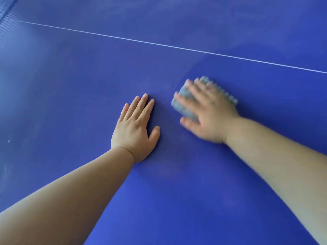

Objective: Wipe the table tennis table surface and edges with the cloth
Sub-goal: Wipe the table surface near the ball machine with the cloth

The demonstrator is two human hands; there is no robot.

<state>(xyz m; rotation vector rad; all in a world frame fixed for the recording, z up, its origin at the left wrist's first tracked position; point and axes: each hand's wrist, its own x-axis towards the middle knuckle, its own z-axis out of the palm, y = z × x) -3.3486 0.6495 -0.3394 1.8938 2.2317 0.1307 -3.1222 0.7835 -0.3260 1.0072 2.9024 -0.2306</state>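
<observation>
The blue table tennis table (177, 191) fills the view. My right hand (208, 112) lies flat on a grey-blue cloth (185, 106) with a bumpy edge and presses it onto the surface with straight, spread fingers. The hand and cloth are blurred by motion. My left hand (136, 128) rests palm down on the bare table, just left of the cloth, fingers straight and together.
A thin white line (159, 44) runs across the table beyond both hands, from upper left to right. The dark net (5, 18) shows at the top left corner. Faint dusty smears mark the surface around the hands.
</observation>
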